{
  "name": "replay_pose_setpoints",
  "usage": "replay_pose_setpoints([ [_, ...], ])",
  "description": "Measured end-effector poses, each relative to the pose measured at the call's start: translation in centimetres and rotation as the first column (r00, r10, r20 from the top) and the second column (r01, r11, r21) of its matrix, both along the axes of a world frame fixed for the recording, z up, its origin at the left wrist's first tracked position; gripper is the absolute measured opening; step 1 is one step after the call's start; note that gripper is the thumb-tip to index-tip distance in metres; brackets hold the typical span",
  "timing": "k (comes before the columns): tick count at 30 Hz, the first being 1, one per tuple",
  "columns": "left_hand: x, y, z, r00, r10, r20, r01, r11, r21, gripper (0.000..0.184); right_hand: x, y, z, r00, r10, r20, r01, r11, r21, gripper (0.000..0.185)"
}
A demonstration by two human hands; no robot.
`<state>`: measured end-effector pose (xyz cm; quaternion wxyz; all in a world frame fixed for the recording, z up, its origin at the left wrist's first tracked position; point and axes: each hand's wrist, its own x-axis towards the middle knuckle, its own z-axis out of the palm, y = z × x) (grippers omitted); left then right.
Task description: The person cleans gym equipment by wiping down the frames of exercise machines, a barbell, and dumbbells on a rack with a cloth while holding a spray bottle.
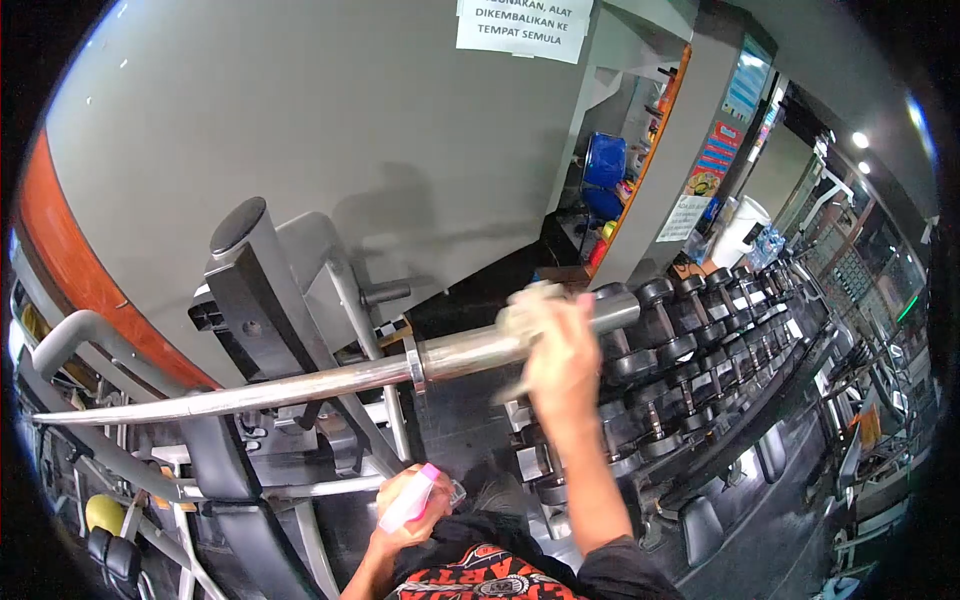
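Observation:
A long metal barbell runs across the view, its thick sleeve on the right beyond a collar ring. My right hand is wrapped round a pale cloth, which lies against the sleeve near its end. Motion blurs the cloth and the fingers. Low in front of my body, my left hand grips a small bottle with pink and whitish parts. It is below the bar and apart from it. The fingers partly cover the bottle.
A rack of dumbbells stands at the right. To the left are a padded bench and a grey machine frame. Behind the bar rises a grey wall with a printed sign. A blue chair is farther back.

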<state>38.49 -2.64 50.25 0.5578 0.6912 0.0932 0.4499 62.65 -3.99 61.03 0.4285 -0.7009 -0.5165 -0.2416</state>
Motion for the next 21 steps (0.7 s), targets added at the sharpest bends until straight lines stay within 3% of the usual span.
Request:
replay_pose_setpoints([
  [3,-0.5,0.0,0.0,0.999,0.007,-0.038,-0.010,0.997,-0.074,0.017,7.2,-1.6,1.4,0.940,-0.316,0.129,0.325,0.944,-0.058,0.029],
  [6,-0.7,-0.1,0.3,1.000,0.010,-0.020,-0.013,0.987,-0.158,0.018,10.8,-1.0,2.4,0.951,-0.263,-0.164,0.234,0.956,-0.174,0.024],
  [8,-0.9,-0.1,0.2,0.998,0.032,-0.056,-0.038,0.994,-0.105,0.018,11.2,-0.4,3.1,0.938,-0.288,-0.193,0.207,0.912,-0.353,0.024],
  [12,-1.3,0.1,-0.6,0.995,0.043,-0.094,-0.042,0.999,0.006,0.017,10.6,-0.5,3.6,0.928,-0.288,-0.237,0.179,0.900,-0.397,0.025],
  [14,-1.3,0.1,-0.4,0.994,0.042,-0.096,-0.041,0.999,0.020,0.016,11.1,-0.8,2.1,0.963,-0.119,-0.242,0.095,0.990,-0.109,0.028],
  [15,-1.3,0.0,-0.3,0.994,0.042,-0.098,-0.039,0.999,0.036,0.015,11.2,-1.0,1.5,0.963,-0.116,-0.242,0.092,0.990,-0.109,0.028],
  [16,-1.4,-0.1,-0.1,0.994,0.047,-0.098,-0.043,0.998,0.036,0.015,11.0,-1.1,1.0,0.976,-0.089,-0.197,0.094,0.995,0.020,0.029],
  [17,-1.4,-0.3,0.1,0.994,0.053,-0.091,-0.054,0.998,-0.009,0.016,10.8,-1.3,0.4,0.987,-0.069,-0.148,0.091,0.985,0.149,0.030],
  [18,-1.4,-0.3,0.2,0.995,0.057,-0.082,-0.062,0.997,-0.054,0.016,10.9,-1.3,-0.9,0.987,-0.069,-0.147,0.091,0.984,0.151,0.030],
  [20,-1.6,-0.3,-0.3,0.996,0.055,-0.064,-0.061,0.994,-0.089,0.016,11.2,-1.2,-3.7,0.992,-0.115,0.054,0.076,0.881,0.468,0.030],
  [21,-1.6,-0.3,-0.5,0.997,0.054,-0.049,-0.060,0.990,-0.127,0.017,11.0,-1.3,-4.5,0.991,-0.132,-0.012,0.120,0.862,0.492,0.029],
])
